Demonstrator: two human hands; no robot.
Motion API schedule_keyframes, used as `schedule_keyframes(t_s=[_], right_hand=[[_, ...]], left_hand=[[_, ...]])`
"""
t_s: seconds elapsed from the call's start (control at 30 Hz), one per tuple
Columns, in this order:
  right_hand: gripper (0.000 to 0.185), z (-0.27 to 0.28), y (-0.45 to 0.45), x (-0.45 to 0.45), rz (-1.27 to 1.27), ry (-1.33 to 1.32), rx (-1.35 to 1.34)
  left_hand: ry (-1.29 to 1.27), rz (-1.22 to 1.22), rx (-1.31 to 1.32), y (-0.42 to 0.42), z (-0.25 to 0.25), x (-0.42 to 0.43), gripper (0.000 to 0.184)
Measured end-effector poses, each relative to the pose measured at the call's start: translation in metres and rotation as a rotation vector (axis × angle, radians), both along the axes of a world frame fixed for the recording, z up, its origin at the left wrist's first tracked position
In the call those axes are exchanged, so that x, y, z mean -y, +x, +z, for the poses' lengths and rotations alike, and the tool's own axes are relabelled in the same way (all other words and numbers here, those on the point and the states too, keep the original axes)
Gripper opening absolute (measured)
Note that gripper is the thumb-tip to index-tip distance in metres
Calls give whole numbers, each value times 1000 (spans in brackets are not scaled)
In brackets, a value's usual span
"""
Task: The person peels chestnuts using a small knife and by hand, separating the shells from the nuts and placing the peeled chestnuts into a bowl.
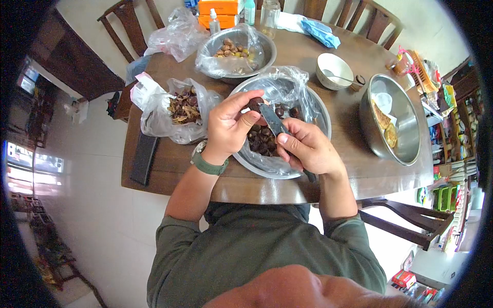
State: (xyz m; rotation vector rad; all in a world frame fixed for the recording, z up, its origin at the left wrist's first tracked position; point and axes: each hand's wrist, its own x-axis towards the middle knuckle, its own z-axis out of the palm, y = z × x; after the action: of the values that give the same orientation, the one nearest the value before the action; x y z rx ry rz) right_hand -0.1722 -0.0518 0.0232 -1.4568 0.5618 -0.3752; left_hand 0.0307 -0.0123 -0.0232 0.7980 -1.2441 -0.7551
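My left hand (229, 123) is closed on a dark brown chestnut (255, 104), held between thumb and fingers. In my right hand (308, 146) is a knife (273, 121) with a dark blade, its tip end against or very near the chestnut. Both hands are above a metal basin (324, 114) lined with a clear plastic bag, where several dark chestnuts (263, 143) lie. Peeled chestnuts (231, 49) fill part of a second bag-lined basin (270, 57) farther back. Left of my left hand, a plastic bag (154, 119) contains brown shells (185, 108).
A large steel bowl (411, 141) with flat browned food stands at the right. Near it is a white bowl (328, 62) with a spoon. A black phone-like slab (144, 159) lies at the left table edge. Bottles, a jar (269, 19) and orange boxes (221, 7) stand at the back.
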Motion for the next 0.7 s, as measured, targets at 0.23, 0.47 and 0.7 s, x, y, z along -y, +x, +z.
schedule_keyframes(t_s=[0.23, 0.47, 0.7], right_hand=[[23, -4, 3, -1, 53, 138, 114], [23, -5, 3, -2, 86, 232, 154], [23, -5, 4, -4, 101, 331, 214]], left_hand=[[-160, 154, 131, 2, -4, 2, 39], [-241, 337, 240, 2, -5, 1, 37], [-278, 434, 271, -1, -2, -2, 37]])
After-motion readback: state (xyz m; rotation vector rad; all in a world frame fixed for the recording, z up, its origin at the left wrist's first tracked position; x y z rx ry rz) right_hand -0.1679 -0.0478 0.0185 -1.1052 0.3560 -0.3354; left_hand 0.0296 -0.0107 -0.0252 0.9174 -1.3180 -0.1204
